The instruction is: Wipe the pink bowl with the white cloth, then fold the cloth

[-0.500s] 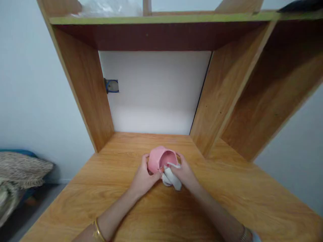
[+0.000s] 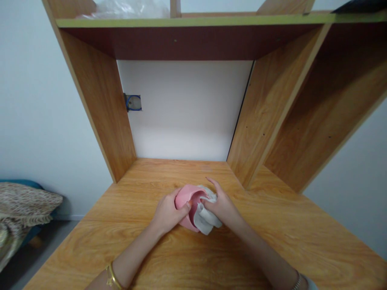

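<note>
A pink, hollow container point(image 2: 184, 197), maybe a small pot, is tilted so that its wide opening faces toward me and to the right. My left hand point(image 2: 168, 210) grips its left side, with the thumb over the rim. A crumpled white cloth point(image 2: 206, 218) drapes over the rim on the right, partly inside the opening. My right hand point(image 2: 223, 204) pinches the cloth against that rim, thumb at the opening and the index finger stretched away. The other right fingers are largely hidden behind the container and cloth.
Beneath my hands spreads a wooden desk point(image 2: 169, 262). Upright wooden panels point(image 2: 99, 108) flank a white back panel point(image 2: 187, 108) with a socket box point(image 2: 133, 103). Overhead, a shelf point(image 2: 193, 22) carries clear plastic point(image 2: 133, 9). A woven blanket point(image 2: 27, 201) lies at left.
The container has turned and come slightly lower, toward me. My right hand has shifted the cloth up around the right rim, and its index finger has lifted off. My left hand has slid a little left.
</note>
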A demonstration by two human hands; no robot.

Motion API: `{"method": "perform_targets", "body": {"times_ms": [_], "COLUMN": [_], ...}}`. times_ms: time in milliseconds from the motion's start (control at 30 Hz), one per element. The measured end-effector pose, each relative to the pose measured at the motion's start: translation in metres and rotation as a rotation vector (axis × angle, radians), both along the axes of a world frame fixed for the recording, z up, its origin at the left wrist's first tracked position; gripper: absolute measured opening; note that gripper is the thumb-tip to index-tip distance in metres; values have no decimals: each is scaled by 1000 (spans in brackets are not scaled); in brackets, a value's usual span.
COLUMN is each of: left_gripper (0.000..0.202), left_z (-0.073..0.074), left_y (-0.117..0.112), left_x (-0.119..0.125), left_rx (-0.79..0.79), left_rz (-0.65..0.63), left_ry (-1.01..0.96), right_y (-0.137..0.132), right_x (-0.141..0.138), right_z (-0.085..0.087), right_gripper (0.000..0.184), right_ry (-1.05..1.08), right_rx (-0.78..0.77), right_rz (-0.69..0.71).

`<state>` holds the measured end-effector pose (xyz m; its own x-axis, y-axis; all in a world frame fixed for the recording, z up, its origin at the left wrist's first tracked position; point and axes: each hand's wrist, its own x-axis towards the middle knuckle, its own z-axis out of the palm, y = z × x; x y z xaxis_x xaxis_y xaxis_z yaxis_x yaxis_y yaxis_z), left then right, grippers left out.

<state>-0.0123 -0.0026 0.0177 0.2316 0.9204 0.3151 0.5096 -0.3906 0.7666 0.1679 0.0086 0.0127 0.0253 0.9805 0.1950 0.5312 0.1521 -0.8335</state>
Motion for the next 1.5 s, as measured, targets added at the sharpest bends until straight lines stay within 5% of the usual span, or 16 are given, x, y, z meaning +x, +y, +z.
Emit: {"method": "perform_targets", "body": {"times_ms": [167,533,800,1033,1500], "left_gripper": [45,72,62,54,45], "left_z": [-4,-16,-12,-8,1], "left_y": [3,7,-1,2,4], "left_x": [-2,2,12,6,-3], "left_rx": [6,-108,-125,-72,1], "left_rz": [-2,-63,-140,-22,-42], "left_ry": [12,-296,-378,-245,-19], "right_y": [2,6,9,8,3], "right_x": [1,-2,-6,-1,2], "right_z": [-15,-24,-24,-13,-13], "right_gripper": [62,58,53,63,58], "right_ry": [24,230,318,162,43], "right_rx": [86,102,82,59,63], "right_rz": [84,-119,-107,-137,62]}}
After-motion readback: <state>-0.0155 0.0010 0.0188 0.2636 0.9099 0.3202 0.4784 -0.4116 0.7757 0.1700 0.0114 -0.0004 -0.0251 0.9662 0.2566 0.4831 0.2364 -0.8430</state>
